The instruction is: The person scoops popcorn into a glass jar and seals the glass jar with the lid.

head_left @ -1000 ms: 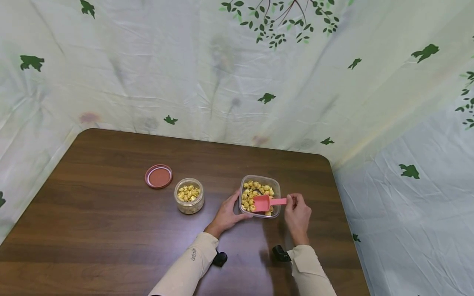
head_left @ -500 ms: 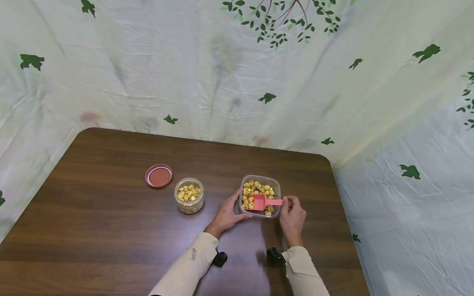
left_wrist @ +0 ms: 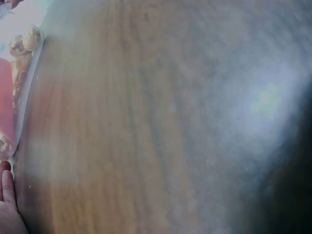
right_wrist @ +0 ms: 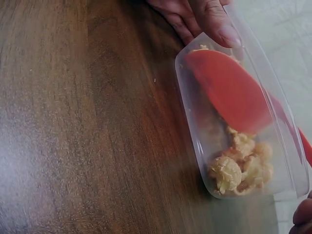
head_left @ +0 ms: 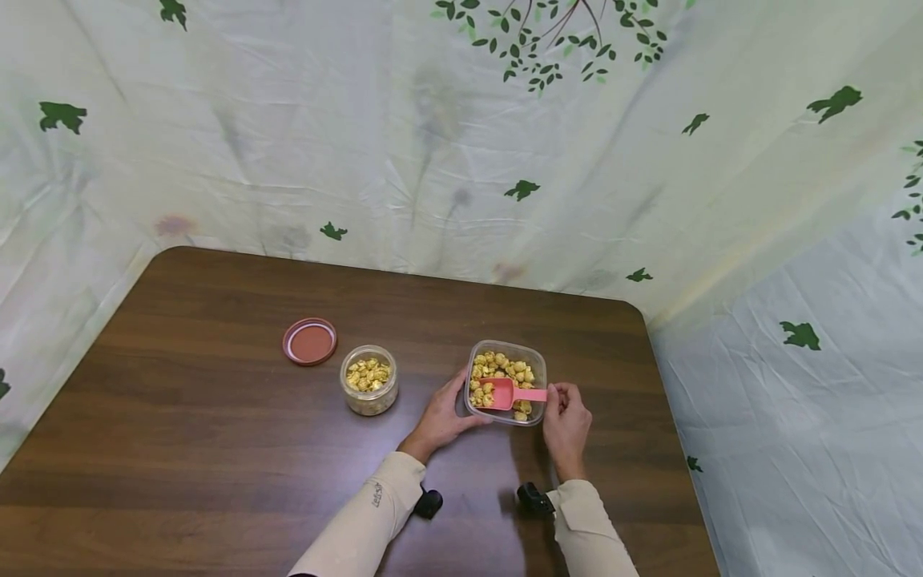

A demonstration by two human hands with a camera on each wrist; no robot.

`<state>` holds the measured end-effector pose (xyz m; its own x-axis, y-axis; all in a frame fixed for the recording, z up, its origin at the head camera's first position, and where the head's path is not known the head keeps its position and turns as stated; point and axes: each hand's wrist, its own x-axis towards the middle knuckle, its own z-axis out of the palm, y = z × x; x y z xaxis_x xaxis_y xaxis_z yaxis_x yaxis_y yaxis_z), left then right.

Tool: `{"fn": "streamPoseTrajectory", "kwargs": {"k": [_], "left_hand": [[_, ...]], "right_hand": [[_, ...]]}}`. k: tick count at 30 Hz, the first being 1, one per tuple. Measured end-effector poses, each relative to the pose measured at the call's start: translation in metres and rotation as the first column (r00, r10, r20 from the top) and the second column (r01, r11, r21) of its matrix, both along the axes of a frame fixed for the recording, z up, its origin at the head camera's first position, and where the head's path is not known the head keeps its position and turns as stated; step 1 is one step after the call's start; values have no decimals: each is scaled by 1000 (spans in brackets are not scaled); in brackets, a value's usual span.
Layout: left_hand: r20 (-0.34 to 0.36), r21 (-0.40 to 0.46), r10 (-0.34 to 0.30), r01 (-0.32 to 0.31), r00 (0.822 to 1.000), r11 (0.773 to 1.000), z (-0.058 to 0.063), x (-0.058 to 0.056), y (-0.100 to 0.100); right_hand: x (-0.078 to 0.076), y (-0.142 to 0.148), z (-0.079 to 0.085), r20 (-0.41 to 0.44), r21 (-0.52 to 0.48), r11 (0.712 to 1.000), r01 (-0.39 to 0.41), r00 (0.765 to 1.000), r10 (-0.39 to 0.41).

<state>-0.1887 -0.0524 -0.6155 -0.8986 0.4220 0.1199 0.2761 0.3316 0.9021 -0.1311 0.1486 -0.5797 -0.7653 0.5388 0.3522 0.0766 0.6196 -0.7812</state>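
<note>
A clear plastic container [head_left: 510, 347] of caramel popcorn [head_left: 497, 365] stands right of the table's middle. My left hand [head_left: 441, 418] holds its near left corner, thumb along the front side. In the right wrist view the left thumb [right_wrist: 219, 24] lies at the wall. With my right hand [head_left: 566, 423] I pinch the handle end of a pink scoop [head_left: 502, 393]. The scoop's bowl lies inside the container, low among the popcorn, pointing left; some pieces sit at its front lip. Through the wall, the right wrist view shows the scoop [right_wrist: 234, 92] tilted above a few pieces [right_wrist: 236, 170].
Left of the container stands an open clear jar [head_left: 369, 397] with popcorn in it. A red-brown round lid [head_left: 310, 342] lies behind and left of the jar. The brown table [head_left: 216, 417] ends at a white patterned cloth [head_left: 288, 144] at the back.
My right hand has moved left, pushing the scoop farther left into the popcorn in the container. The left hand and the container have stayed in place.
</note>
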Motion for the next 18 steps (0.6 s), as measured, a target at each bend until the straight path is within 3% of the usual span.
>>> {"fn": "streamPoseTrajectory", "kwargs": {"k": [8, 18], "left_hand": [[6, -3, 7, -7, 1000, 1000, -1, 0, 1], [2, 7, 7, -7, 1000, 1000, -1, -1, 2]], "right_hand": [[-2, 3, -4, 16, -180, 984, -12, 1000, 15], [-4, 8, -6, 43, -511, 859, -19, 998, 48]]}}
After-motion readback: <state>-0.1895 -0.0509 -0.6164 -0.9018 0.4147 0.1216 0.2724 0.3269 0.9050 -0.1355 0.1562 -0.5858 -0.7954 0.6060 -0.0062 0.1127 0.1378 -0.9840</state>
